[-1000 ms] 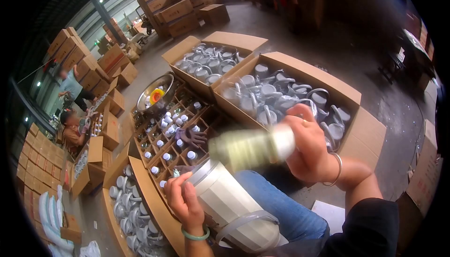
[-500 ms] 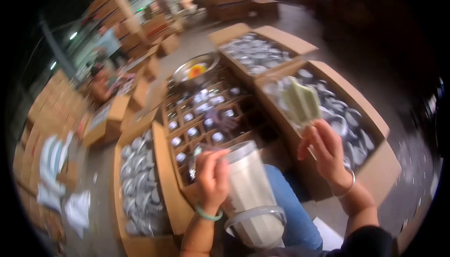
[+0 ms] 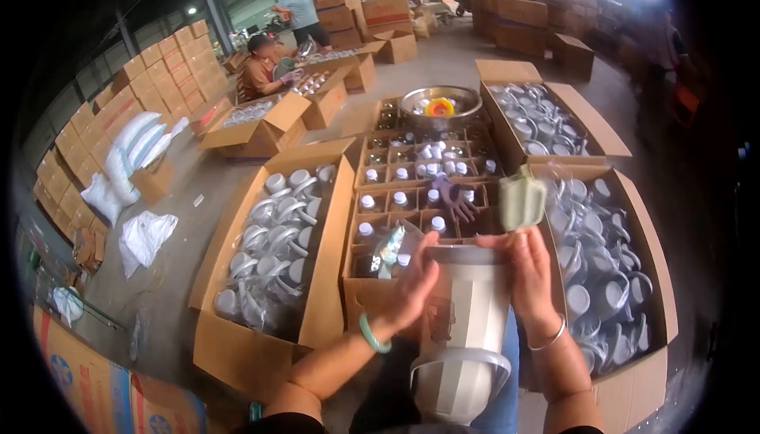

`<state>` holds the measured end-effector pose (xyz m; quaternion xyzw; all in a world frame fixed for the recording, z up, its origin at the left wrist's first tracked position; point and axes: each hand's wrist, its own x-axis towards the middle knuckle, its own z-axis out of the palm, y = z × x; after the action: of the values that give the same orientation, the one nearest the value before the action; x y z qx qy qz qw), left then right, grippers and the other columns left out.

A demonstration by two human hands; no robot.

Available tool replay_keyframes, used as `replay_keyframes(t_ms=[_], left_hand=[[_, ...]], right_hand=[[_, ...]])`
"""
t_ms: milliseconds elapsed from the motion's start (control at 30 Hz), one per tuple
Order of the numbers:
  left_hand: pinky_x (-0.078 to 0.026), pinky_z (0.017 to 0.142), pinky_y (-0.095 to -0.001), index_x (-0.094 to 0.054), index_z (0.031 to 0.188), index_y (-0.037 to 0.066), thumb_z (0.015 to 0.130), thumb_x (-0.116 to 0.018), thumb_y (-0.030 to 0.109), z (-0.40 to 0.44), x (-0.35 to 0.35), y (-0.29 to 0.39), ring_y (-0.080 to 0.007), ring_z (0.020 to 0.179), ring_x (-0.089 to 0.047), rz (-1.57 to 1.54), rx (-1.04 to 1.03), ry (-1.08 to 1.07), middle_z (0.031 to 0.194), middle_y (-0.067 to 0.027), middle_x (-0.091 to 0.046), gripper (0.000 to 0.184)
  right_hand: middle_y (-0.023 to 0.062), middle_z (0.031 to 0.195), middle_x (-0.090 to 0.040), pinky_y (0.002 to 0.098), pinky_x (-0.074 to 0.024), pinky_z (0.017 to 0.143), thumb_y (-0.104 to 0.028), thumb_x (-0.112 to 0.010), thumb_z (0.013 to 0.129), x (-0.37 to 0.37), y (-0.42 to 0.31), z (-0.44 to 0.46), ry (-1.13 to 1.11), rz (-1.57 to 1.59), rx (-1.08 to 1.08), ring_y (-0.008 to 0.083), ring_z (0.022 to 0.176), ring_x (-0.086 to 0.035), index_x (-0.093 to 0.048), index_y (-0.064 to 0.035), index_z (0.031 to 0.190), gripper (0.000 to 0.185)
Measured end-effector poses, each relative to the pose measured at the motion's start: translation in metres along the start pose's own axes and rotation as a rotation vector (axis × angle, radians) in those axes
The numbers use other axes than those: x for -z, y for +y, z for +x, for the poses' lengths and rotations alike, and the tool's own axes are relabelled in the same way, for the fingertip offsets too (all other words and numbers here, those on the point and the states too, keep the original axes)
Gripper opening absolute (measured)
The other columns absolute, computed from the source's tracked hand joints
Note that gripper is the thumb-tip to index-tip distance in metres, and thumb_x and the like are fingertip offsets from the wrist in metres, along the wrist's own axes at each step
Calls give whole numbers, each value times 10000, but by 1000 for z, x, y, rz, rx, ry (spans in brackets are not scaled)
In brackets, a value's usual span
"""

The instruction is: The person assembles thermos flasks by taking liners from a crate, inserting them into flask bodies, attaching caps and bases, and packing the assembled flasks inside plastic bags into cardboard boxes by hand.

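Observation:
A whitish, panelled flask-like body (image 3: 479, 307) with a grey rim and a loop handle near its lower end stands between my legs, close to upright. Against its left side is my left hand (image 3: 409, 290), fingers stretched out beside the rim. My right hand (image 3: 529, 276) is at the opposite side, its thumb on the rim and its fingers closed on a pale green folded piece (image 3: 522, 199); I cannot tell its material. Just beyond is a divided carton (image 3: 368, 290) of white-capped bottles, with a purple glove (image 3: 454, 196) and a printed plastic bag (image 3: 388, 252) on it.
Open cartons of grey-white plastic parts stand left (image 3: 207, 287) and right (image 3: 661, 291), with another (image 3: 609, 137) farther right. A metal bowl (image 3: 412, 113) sits on the bottle carton. Two people are at the back left near stacked boxes (image 3: 170, 74). White sacks (image 3: 127, 169) lie left.
My view has turned left and levelled. The right hand has come from the right to the rim with the green piece. My left hand's fingers have straightened, and the body stands more upright.

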<state>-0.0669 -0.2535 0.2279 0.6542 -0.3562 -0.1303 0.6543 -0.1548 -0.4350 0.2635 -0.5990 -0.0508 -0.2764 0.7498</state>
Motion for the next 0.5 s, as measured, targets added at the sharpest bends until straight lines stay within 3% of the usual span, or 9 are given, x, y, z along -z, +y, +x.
replay_keyframes(t_ms=[133, 167, 200, 267, 300, 333, 400, 433, 500], left_hand=[[-149, 1172, -406, -337, 1424, -40, 997, -323, 480, -16, -3, 73, -321, 1418, -253, 612, -518, -189, 1503, -226, -292, 673], [-190, 1160, -398, -383, 1405, -21, 1014, -277, 455, -13, -4, 78, -284, 1394, -316, 504, -559, -184, 1464, -213, -370, 625], [-190, 1160, -398, -383, 1405, -21, 1014, -277, 455, -7, 0, 73, -284, 1394, -316, 502, -558, -185, 1464, -213, -370, 625], [-234, 1140, -387, -393, 1396, -20, 1028, -254, 425, 13, 12, 42, -280, 1361, -366, 3, -293, 44, 1422, -203, -430, 594], [-267, 1120, -370, -389, 1394, -27, 1036, -254, 398, 29, 16, 19, -279, 1340, -386, 132, -220, 85, 1417, -190, -435, 572], [-247, 1130, -395, -370, 1406, -23, 1023, -286, 414, 26, 11, 13, -319, 1355, -350, -19, -17, -71, 1445, -197, -396, 588], [-221, 1139, -422, -353, 1420, -16, 994, -276, 511, 3, -18, 32, -352, 1381, -294, 316, -282, 35, 1477, -208, -343, 682], [-201, 1142, -448, -346, 1413, -48, 956, -264, 598, -1, -10, 61, -373, 1407, -238, 488, -490, -162, 1484, -242, -311, 796], [-199, 1143, -450, -327, 1419, -66, 939, -265, 630, -8, -5, 52, -363, 1414, -244, 265, -587, -315, 1497, -228, -306, 848]], right_hand=[[187, 1005, -672, 336, -563, 780, -248, -368, 1040, 29, 31, 8, 118, 342, -236, 218, 878, -668, -466, -107, 965, 187], [199, 1038, -665, 342, -563, 782, -246, -370, 1040, 32, 30, 10, 131, 339, -252, 223, 895, -668, -466, -106, 966, 185], [211, 1072, -659, 348, -563, 784, -244, -372, 1039, 35, 27, 11, 147, 338, -267, 227, 912, -667, -466, -105, 966, 183], [242, 1120, -642, 346, -518, 871, -243, -363, 1043, 36, 12, 12, 151, 175, -40, 270, 999, -657, -461, -92, 964, 197], [243, 1113, -644, 343, -508, 886, -242, -366, 1043, 24, -5, 8, 141, 117, 3, 274, 1014, -652, -459, -85, 963, 199], [244, 1106, -646, 340, -498, 902, -240, -369, 1042, 16, -19, 6, 132, 58, 48, 278, 1030, -647, -456, -78, 962, 201], [243, 1095, -649, 347, -507, 895, -232, -376, 1041, 28, 1, 7, 28, 24, -73, 274, 1034, -644, -456, -69, 968, 196], [237, 1102, -648, 347, -516, 878, -227, -377, 1040, 37, 17, 14, 56, 150, -161, 261, 1013, -648, -462, -69, 968, 193], [212, 1095, -647, 356, -523, 878, -232, -380, 1039, 56, 28, 18, 80, 209, -261, 273, 1036, -642, -469, -77, 961, 195]])
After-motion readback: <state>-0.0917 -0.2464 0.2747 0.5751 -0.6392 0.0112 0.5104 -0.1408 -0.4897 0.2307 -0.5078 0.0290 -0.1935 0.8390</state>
